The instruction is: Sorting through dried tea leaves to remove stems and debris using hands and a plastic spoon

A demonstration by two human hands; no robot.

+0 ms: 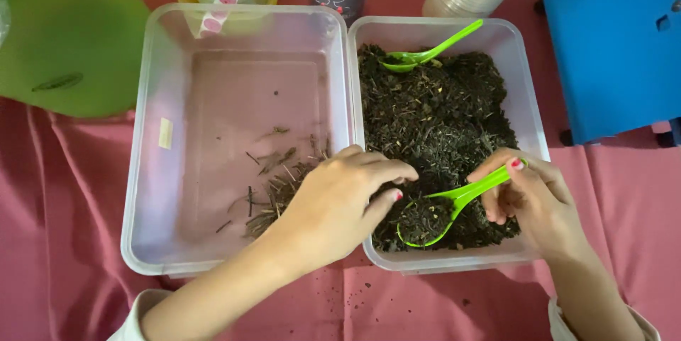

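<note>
- Toward the table's left edge, on the pink cloth-covered table (64, 242), a green plastic container (67, 36) stands at the far corner.
- Right of it sits a clear plastic tub (152, 142) holding a few dry twigs (273, 188).
- Across both tubs' shared walls, the left hand (337, 202) reaches, fingers curled together, tips touching the soil.
- Next comes a second clear plastic tub (528, 121) filled with dark soil (440, 110); a spare green plastic spoon (425, 53) lies at its far end.
- Near the front edge, the right hand (535, 195) pinches the handle of a green plastic spoon (443, 210), its bowl loaded with soil.
- A blue panel (613, 43) occupies the far right corner.
</note>
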